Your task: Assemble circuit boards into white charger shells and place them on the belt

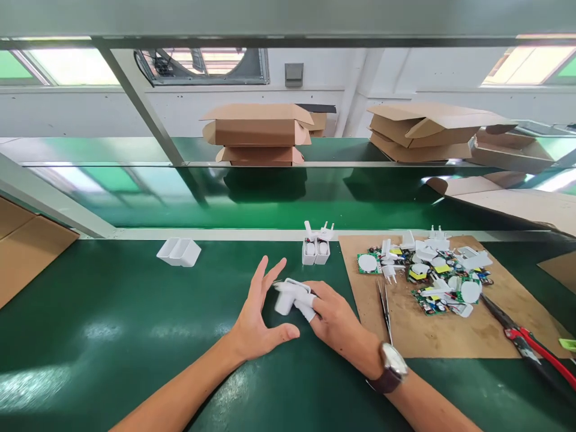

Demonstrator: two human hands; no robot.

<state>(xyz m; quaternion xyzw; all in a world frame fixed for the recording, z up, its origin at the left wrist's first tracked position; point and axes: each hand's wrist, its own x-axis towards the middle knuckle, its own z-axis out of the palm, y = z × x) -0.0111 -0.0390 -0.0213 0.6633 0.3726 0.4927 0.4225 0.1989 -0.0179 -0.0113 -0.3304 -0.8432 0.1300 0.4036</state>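
My right hand (335, 318), with white coverings on its fingertips and a watch on the wrist, is closed around a white plastic housing (284, 302). The housing is slightly blurred and partly hidden by the fingers. Just left of it, my left hand (261, 315) is open, thumb and fingers spread, holding nothing. Beyond the hands, two white housings (315, 252) stand side by side with round white parts inside and plug pieces lying across their tops. Farther left is a pair of white housings (179, 252) lying close together on the green tabletop (135, 360).
On the right, a brown cardboard sheet (360, 288) bears a pile of circuit boards with white plug parts (443, 270), tweezers (385, 312) and red-handled pliers (517, 336). Cardboard boxes (256, 129) are stacked on the shelf behind. Another carton (31, 252) is at the left edge.
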